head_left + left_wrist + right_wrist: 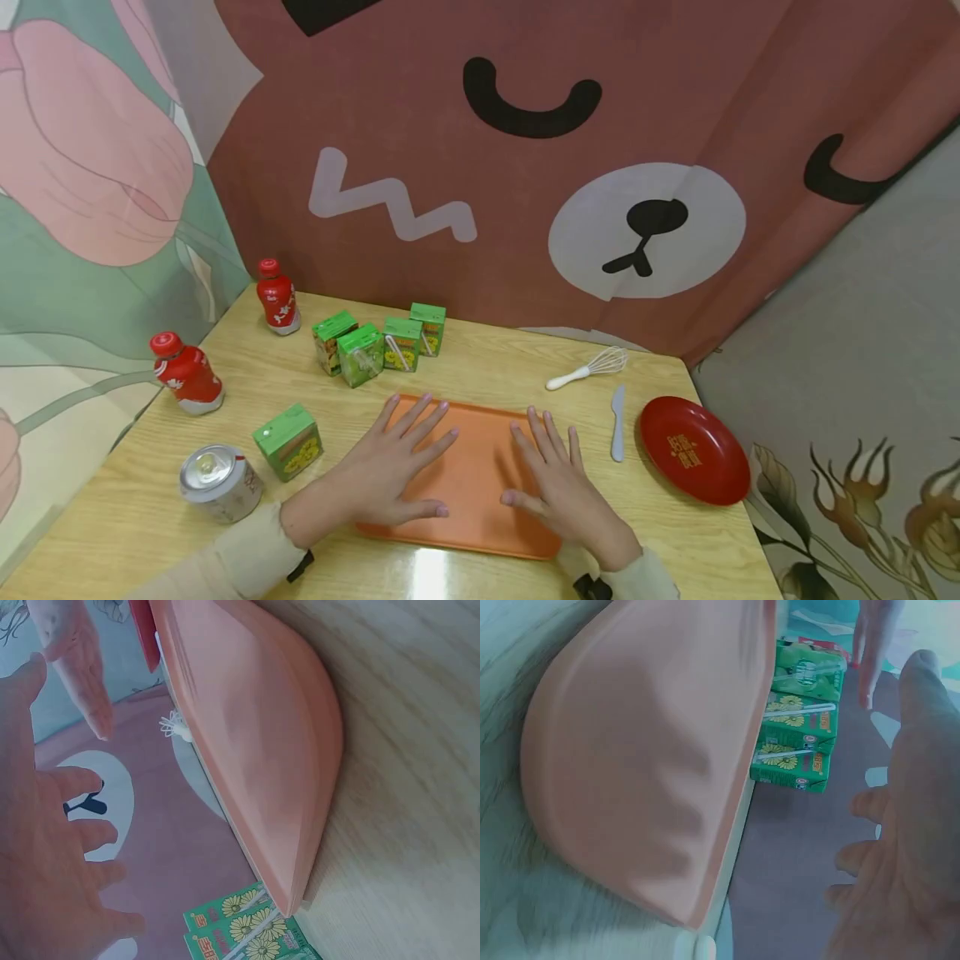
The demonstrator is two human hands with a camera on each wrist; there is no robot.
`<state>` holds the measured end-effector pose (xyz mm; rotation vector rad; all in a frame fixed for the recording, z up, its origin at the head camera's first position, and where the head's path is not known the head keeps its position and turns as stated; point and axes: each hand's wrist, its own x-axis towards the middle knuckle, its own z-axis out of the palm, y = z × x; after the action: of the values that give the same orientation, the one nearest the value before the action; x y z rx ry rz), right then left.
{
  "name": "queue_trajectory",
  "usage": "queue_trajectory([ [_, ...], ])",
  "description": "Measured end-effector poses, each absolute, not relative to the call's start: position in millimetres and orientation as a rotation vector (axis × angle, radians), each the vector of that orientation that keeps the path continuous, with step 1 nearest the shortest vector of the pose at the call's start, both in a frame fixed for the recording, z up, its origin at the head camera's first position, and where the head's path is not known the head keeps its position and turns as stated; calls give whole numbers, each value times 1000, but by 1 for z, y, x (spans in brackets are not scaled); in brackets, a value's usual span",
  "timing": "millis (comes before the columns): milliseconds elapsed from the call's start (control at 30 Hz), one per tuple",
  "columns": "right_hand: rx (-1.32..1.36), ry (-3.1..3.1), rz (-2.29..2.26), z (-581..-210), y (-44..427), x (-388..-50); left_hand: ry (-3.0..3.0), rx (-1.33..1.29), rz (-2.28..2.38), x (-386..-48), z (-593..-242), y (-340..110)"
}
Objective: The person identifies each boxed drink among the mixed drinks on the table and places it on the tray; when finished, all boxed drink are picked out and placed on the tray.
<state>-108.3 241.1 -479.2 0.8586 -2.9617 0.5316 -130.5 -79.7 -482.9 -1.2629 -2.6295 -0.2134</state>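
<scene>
Both hands hover, fingers spread, above an orange tray [480,467] near the table's front. My left hand [397,462] is over the tray's left part and holds nothing. Over the right part is my right hand [558,483], also holding nothing. The left wrist view shows a gap between the left hand [56,847] and the tray [247,727]. In the right wrist view the right hand [907,817] is likewise apart from the tray [630,757], which carries only finger shadows.
Left of the tray are a green juice box [288,442], a silver can [220,483] and two red bottles [189,372]. Several green drink boxes [362,354] cluster behind it. A white whisk [588,368], a pale knife [618,423] and a red plate [693,450] lie to the right.
</scene>
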Motion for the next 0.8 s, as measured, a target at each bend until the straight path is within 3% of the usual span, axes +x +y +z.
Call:
queue_trajectory([
  [233, 535, -2870, 1238, -477, 247, -119, -2636, -1268, -200, -129, -483, -80],
  [400, 21, -2642, 1809, -484, 266, -143, -2659, -1267, -183, -128, -481, -81],
  [533, -347, -2558, 2007, -496, 287, -159, -2708, -1261, -168, -127, -477, -83],
  [800, -436, -2694, 2013, -517, 302, -169, -2754, -1068, -217, -131, -457, -106],
])
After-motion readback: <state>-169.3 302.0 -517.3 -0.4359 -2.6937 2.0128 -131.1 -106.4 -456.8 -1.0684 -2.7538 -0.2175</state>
